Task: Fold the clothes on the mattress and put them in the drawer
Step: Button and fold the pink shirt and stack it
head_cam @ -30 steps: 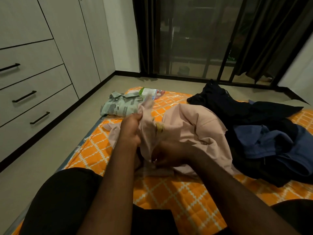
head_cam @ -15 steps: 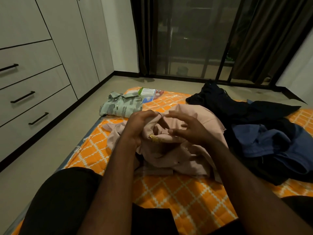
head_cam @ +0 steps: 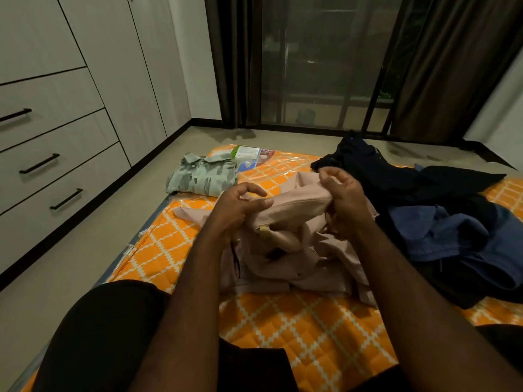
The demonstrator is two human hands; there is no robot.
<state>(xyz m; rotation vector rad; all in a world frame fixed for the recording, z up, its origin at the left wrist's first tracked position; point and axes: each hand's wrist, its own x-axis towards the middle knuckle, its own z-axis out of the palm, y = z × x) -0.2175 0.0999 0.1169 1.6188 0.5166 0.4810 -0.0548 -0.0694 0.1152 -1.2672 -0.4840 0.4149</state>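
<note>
Pink cloth: a pale pink garment [head_cam: 297, 250] lies bunched at the middle of the orange-patterned mattress [head_cam: 297, 321], with one band of it lifted and drawn taut between two hands.
Left hand: the left hand [head_cam: 235, 210] grips the near end of that band, one finger laid along the cloth and the others curled above it.
Right hand: the right hand [head_cam: 345, 199] holds the far end gathered in curled fingers, slightly higher than the left.
Why held so: the stretch between the hands looks like a search for a straight edge, a hem or collar, from which a fold can start; most of the garment rests crumpled beneath.
Already folded: a green camouflage shirt [head_cam: 202, 176] sits squared at the mattress's far left corner, the side nearest the drawers [head_cam: 56, 165], probably staged there for carrying over.
Waiting: a heap of dark clothes [head_cam: 396, 179] with a blue garment [head_cam: 441, 230] on top sprawls along the right, touching the pink garment's edge.
Drawers: all three in view are closed, black bar handles out, across a strip of floor from the mattress.
Stage: early, by this evidence; one piece folded, one in hand, several untouched, nothing put away.
Next: spreading the pink garment flat calls for bare mattress, and the dark heap crowds it.
</note>
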